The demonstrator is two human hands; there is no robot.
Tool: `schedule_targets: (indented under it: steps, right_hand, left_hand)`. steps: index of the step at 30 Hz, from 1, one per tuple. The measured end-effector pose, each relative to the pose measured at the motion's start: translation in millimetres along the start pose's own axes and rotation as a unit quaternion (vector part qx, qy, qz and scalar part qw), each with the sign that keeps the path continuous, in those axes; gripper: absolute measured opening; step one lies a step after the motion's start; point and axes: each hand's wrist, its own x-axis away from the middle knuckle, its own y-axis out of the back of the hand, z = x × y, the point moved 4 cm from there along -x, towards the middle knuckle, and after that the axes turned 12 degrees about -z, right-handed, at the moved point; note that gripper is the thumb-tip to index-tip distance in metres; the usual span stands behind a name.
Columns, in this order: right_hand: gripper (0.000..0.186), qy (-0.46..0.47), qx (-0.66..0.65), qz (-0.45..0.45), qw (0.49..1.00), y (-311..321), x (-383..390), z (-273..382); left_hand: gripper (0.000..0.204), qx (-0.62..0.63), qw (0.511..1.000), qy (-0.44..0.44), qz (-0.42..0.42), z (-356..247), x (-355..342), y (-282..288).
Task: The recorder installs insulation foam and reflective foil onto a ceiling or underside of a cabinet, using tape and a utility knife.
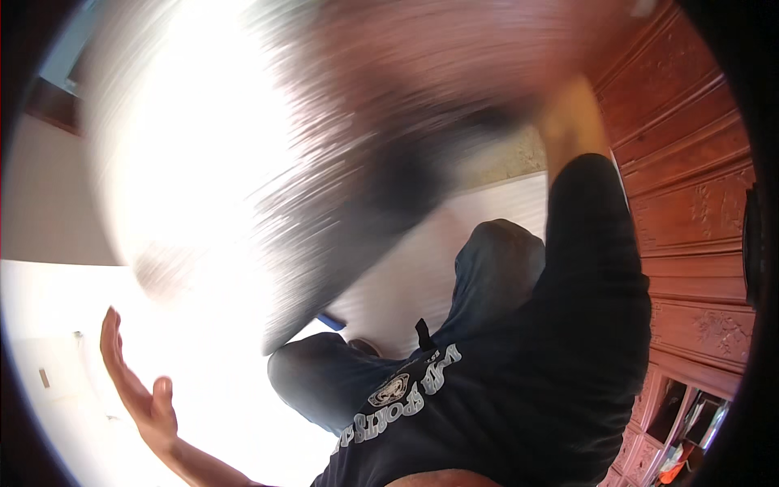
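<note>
A large, motion-smeared thing (349, 154) sweeps across the upper middle, showing white, reddish-brown and dark streaks; its kind cannot be made out. My right forearm (572, 118) reaches up to the right end of this blur, where my right hand is lost in the smear. Whether its fingers grip the thing does not show. At the lower left, my left hand (146, 406) is raised with its fingers stretched out and thumb apart, holding nothing. It is a little below the blur's lower left edge, against a strongly glaring background.
Carved reddish wooden furniture (690, 203) stands close along my right side, with an open compartment of small items (690, 430) low down. My bent knees (499, 260) are over the pale floor (406, 284). A small blue object (331, 321) lies by one knee. A grey wall (61, 195) is at the left.
</note>
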Motion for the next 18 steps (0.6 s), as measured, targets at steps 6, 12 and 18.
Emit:
schedule_targets:
  steps: [6, 12, 18]
  right_hand:
    - [0.034, -0.013, 0.009, -0.084, 0.996, 72, 49, 27]
    - [0.038, -0.028, 0.005, -0.084, 0.996, 119, 50, 56]
    - [0.041, -0.067, 0.003, -0.152, 0.986, 191, 72, 64]
  left_hand:
    - [0.074, 0.191, 0.975, -0.11, 0.025, -59, -68, -71]
    - [0.072, 0.207, 0.968, -0.141, 0.024, -65, -80, -103]
    - [0.064, 0.267, 0.96, -0.08, -0.005, -48, -88, -143]
